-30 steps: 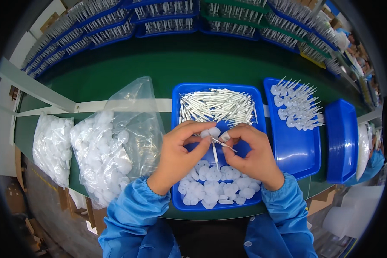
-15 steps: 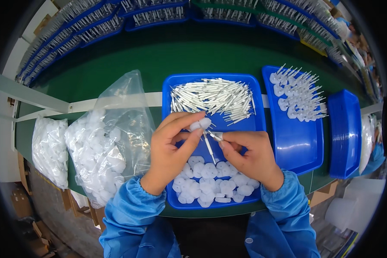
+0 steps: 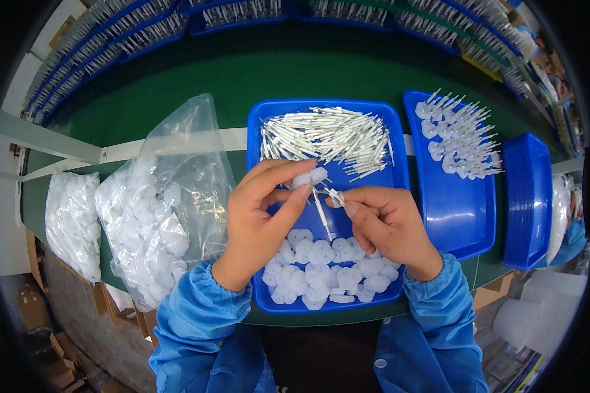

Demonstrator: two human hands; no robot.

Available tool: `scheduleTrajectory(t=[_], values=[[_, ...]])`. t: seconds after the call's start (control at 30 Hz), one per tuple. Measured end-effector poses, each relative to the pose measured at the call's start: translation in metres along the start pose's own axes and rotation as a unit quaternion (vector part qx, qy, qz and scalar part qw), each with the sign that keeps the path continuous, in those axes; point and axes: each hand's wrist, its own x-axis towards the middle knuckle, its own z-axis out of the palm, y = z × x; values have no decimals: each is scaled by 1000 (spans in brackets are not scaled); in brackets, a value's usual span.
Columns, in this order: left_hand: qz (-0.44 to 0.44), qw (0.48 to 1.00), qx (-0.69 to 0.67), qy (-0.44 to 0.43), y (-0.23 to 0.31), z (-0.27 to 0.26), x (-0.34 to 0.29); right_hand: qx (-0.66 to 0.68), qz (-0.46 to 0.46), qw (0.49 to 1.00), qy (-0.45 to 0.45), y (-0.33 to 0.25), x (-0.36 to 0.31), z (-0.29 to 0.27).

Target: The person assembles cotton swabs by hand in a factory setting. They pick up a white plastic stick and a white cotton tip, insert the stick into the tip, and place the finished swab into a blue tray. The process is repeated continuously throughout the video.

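Note:
My left hand [image 3: 259, 213] pinches a white lobed plastic piece [image 3: 310, 177] between thumb and fingertips, above the middle of a blue tray [image 3: 252, 154]. A thin white rod [image 3: 321, 215] hangs slanting down from that piece. Close by on the right, my right hand [image 3: 394, 228] is closed on short white rods [image 3: 334, 198] with metal ends; the fingers hide how many. A heap of similar white rods [image 3: 328, 136] lies in the far part of the tray. Loose lobed plastic pieces [image 3: 318, 275] are spread in its near part, below my hands.
Right of the tray, another blue tray [image 3: 455, 223] bears rows of lobed pieces with upright rods. Stacked blue trays [image 3: 528, 203] stand farther right. Clear bags of white pieces [image 3: 141, 229] lie on the left. Filled blue trays [image 3: 242, 21] line the far edge of the green table [image 3: 242, 72].
My right hand has shifted slightly right, and the rods in its fingertips are turned and show more. My left hand still holds the lobed piece. The whole view has moved a little.

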Motion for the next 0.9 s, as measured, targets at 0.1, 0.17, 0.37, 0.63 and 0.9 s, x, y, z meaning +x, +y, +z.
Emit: scheduleTrajectory(t=[0.1,0.17,0.37,0.63,0.9], values=[[33,997,66,-3,-1,1,-1,1,9,1000,3,-2,0,2],[98,979,175,-26,5,2,-1,9,5,1000,7,-1,0,3],[85,982,166,-1,3,6,-1,-291,-186,930,127,12,6,7],[150,941,302,-27,9,8,-4,-458,-329,801,201,15,13,11],[131,950,283,-23,7,8,-5,-137,-78,980,125,12,10,15]])
